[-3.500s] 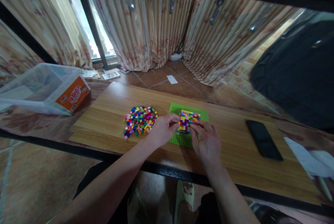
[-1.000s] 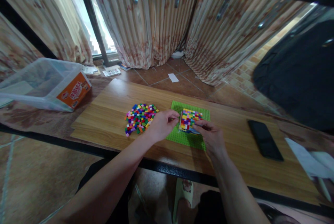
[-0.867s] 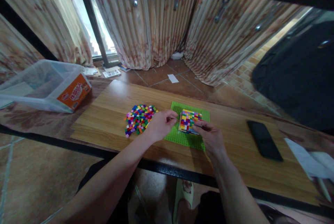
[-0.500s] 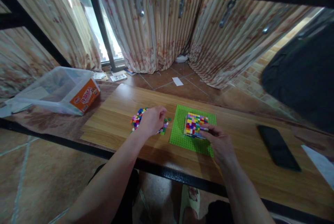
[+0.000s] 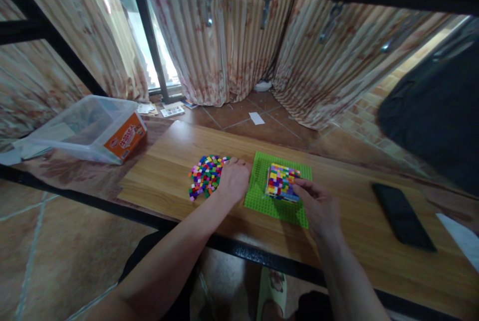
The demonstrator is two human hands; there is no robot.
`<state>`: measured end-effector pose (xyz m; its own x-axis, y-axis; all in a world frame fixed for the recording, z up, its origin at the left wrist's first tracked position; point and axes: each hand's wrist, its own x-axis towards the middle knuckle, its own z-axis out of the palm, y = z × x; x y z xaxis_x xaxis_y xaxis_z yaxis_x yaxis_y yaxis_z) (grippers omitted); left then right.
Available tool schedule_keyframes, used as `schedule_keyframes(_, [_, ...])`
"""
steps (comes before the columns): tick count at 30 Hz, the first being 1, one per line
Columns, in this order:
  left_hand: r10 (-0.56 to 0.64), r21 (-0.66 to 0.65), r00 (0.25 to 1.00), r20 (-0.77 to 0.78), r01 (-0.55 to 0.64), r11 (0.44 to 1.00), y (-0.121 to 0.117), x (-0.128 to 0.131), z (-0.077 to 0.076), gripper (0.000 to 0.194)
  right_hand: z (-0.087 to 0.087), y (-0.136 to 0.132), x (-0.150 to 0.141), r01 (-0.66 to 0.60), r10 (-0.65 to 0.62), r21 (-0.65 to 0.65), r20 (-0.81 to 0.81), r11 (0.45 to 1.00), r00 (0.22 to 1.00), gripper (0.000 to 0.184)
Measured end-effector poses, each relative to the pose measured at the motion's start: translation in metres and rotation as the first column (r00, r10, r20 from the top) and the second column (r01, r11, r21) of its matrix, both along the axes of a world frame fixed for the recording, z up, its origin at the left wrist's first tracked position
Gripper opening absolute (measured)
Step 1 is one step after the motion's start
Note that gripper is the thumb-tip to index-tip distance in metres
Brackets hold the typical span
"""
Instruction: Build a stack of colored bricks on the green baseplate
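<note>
A small block built of many coloured toy bricks (image 5: 280, 180) stands on a green studded baseplate (image 5: 257, 196). My right hand (image 5: 320, 206) is at its right edge, thumb and fingertips closed on that corner. A single brick between those fingertips cannot be made out. To the left, a heap of loose toy bricks (image 5: 205, 174) in mixed colours lies on the wooden board. My left hand (image 5: 235, 179) rests between the heap and the baseplate, fingers curled down and closed. Its fingertips are hidden behind the back of the hand.
A black phone (image 5: 403, 216) lies on the wooden board (image 5: 352, 221) to the right, with white paper (image 5: 458, 236) beyond it. A clear plastic box (image 5: 90, 124) with an orange label stands at the left. Metal clips (image 5: 267, 4) hang from the dark bar overhead.
My left hand has moved right, off the brick heap towards the baseplate, uncovering more loose bricks. My right hand stays at the built block's right edge. The view has shifted slightly.
</note>
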<state>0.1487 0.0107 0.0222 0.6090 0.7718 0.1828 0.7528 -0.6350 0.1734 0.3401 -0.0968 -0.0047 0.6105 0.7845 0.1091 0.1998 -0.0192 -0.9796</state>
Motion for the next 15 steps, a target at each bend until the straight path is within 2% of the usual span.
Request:
schedule_keyframes(2, [0.007,-0.028,0.999,0.044,-0.006,1.0,-0.001,0.0,0.002,0.025,0.003,0.0,0.0,0.064,-0.064,-0.006,0.028,0.998,0.998,0.031])
schedule_keyframes(4, [0.021,-0.086,0.985,0.172,-0.006,0.996,-0.003,0.0,0.005,0.025,0.008,0.001,0.0,0.141,-0.141,0.009,0.076,0.99,0.987,0.029])
schedule_keyframes(7, [0.019,-0.198,0.889,0.458,0.081,0.977,-0.01,0.003,0.009,0.023,0.017,0.0,-0.005,0.189,-0.194,0.049,0.125,0.981,0.973,0.026])
schedule_keyframes(10, [0.043,-0.31,0.713,0.7,0.248,0.918,-0.02,0.008,0.01,0.022,0.027,-0.003,-0.017,0.084,-0.094,0.07,0.162,0.994,0.982,0.024])
schedule_keyframes(12, [0.097,-0.376,0.614,0.783,0.343,0.861,-0.025,0.012,0.011,0.021,0.032,-0.004,-0.026,-0.012,-0.003,0.065,0.216,0.998,0.976,0.022])
schedule_keyframes(15, [0.148,-0.429,0.543,0.827,0.438,0.79,-0.031,0.015,0.011,0.021,0.036,-0.005,-0.036,-0.143,0.118,0.079,0.262,0.987,0.958,0.019])
